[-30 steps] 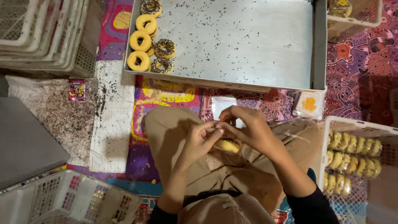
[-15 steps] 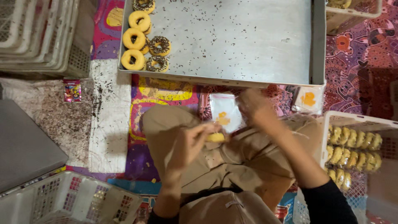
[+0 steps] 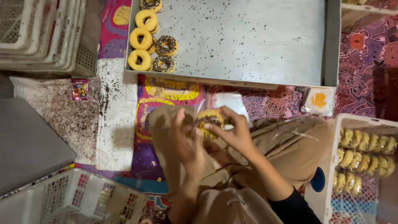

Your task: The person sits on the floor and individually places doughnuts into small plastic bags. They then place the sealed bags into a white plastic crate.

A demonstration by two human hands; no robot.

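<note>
I look down from the head camera and I see both hands meeting over the lap, above the beige trousers (image 3: 282, 153). My right hand (image 3: 232, 132) grasps a round yellow doughnut with dark chocolate sprinkles (image 3: 209, 120); the thumb and the fingers curl around its edge, so the topping side stays up and is not pressed. The doughnut is in the air just over the knees, between the two hands. My left hand (image 3: 188, 143) is blurred. It is touching a thin clear plastic bag (image 3: 226, 101) near the doughnut, but I cannot tell if its fingers are closed on the bag or only lie beside it.

The bag seems to be held at its mouth, close to the doughnut, I think because a soft film must be kept open by one hand.

In front of the knees lies a large flat grey metal tray (image 3: 257, 45), dusted with sprinkles. At its left corner is a small group of ring doughnuts (image 3: 149, 39), some plain yellow and some sprinkled. At the right a white plastic crate (image 3: 331, 166) holds rows of wrapped doughnuts (image 3: 365, 155), standing on edge to fit closely. Everything rests on a colourful patterned mat (image 3: 166, 91).
</note>
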